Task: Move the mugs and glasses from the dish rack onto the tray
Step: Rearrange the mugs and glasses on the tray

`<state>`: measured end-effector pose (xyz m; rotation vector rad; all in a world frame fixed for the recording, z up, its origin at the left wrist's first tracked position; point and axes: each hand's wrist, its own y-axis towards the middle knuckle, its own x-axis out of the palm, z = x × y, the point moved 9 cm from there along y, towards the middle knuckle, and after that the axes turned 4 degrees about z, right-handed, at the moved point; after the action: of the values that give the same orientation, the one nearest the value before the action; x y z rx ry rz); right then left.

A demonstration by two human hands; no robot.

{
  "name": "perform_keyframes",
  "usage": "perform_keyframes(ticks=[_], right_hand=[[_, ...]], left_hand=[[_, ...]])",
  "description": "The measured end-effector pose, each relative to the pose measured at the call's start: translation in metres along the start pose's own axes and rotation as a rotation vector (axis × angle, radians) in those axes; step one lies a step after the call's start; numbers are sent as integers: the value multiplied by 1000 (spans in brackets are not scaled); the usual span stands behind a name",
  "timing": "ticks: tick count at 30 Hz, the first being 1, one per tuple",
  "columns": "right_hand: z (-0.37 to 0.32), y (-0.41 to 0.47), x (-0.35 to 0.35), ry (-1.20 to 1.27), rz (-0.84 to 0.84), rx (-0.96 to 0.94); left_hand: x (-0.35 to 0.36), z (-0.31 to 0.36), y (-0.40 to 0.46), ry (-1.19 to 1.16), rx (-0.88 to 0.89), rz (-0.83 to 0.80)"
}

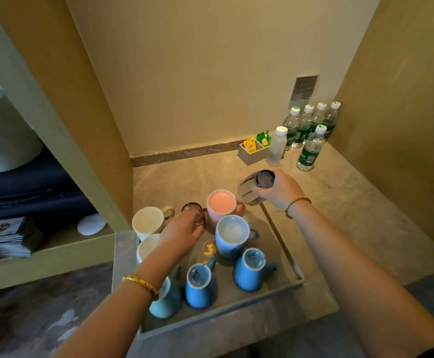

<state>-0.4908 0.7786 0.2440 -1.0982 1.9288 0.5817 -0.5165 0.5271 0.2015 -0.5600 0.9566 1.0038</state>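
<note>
My right hand [281,188] is wrapped around a dark glass tumbler [256,187], fingers clamped on its base end so it lies tipped on its side in the air, just over the far right corner of the tray [283,228] beside the pink mug [221,206]. I judge it light but smooth and breakable, so I want my grip low on the ribbed wall, not on the slick base, and I want to turn it upside down before it touches. My left hand [182,235] is closed loosely over a small brown-tinted glass [194,211] standing on the tray between the cream mug [148,220] and the pink one; whether I am truly gripping it I cannot tell. That one looks thin, best taken round its body. On the tray the mugs stand mouth down: pink, cream, a white one [147,246] half under my wrist, a pale blue one [232,236], two deeper blue [200,285] and a teal one [167,298]. I see no dish rack from here.
</note>
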Motion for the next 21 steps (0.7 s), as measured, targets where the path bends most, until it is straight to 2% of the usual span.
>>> perform_keyframes(ticks=[4,10,15,21], right_hand=[[42,10,12,23,-10,101],[71,28,48,-63,-210,137],[74,31,73,-188,-373,80],[73,27,98,-314,-455,4]], left_hand=[[10,-12,21,111,-73,-69],[32,-29,41,217,-194,-189],[41,-35,50,226,-212,-214],[45,-42,58,223,-254,-207]])
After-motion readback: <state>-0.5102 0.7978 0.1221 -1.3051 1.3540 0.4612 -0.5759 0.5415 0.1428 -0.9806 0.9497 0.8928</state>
